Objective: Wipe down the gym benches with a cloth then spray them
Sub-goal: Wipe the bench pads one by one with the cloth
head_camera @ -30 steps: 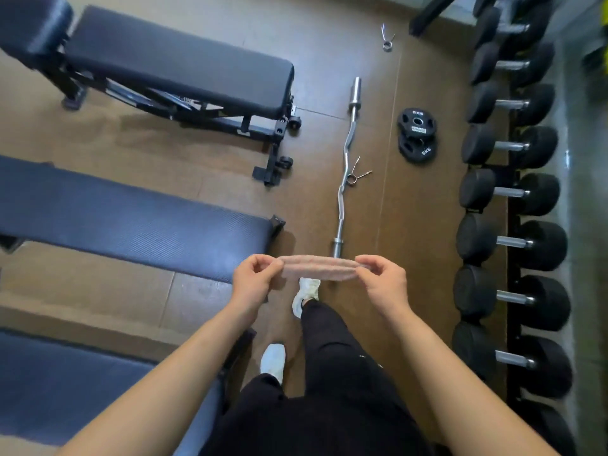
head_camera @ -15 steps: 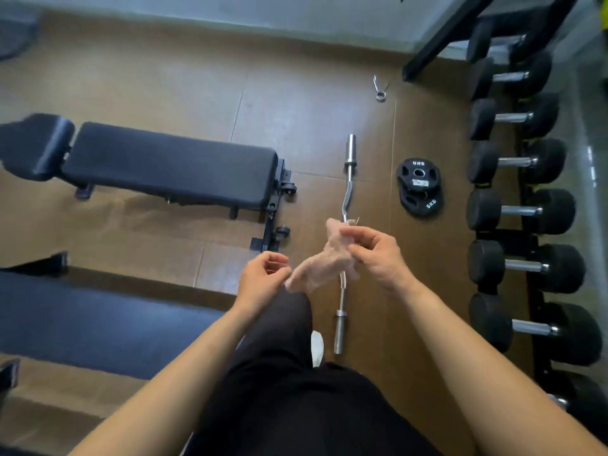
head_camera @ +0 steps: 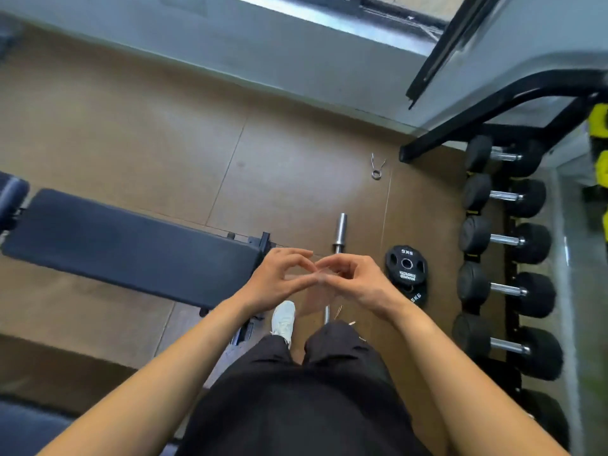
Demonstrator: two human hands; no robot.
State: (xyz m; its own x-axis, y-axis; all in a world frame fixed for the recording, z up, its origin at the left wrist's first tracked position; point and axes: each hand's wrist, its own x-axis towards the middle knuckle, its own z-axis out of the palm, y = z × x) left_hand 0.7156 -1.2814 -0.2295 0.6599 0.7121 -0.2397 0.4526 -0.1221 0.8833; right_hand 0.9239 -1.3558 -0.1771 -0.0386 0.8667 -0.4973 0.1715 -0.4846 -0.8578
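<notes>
A black padded gym bench [head_camera: 131,251] lies across the left of the floor, its end just left of my hands. Part of another dark bench [head_camera: 23,429] shows at the bottom left corner. My left hand [head_camera: 276,281] and my right hand [head_camera: 358,284] meet fingertip to fingertip in front of me. Between them they pinch the top of a thin pinkish cloth [head_camera: 314,299], which hangs blurred below the fingers, over my white shoe. No spray bottle is in view.
A chrome curl bar [head_camera: 339,232] lies on the floor just beyond my hands, with two black 5 kg plates [head_camera: 407,268] to its right. A rack of black dumbbells [head_camera: 506,241] lines the right side. A spring collar [head_camera: 376,167] lies further ahead near the wall.
I have stepped forward, so the far bench is now beside my hands. My hands came together, and the cloth went from stretched between them to hanging below their joined fingertips.
</notes>
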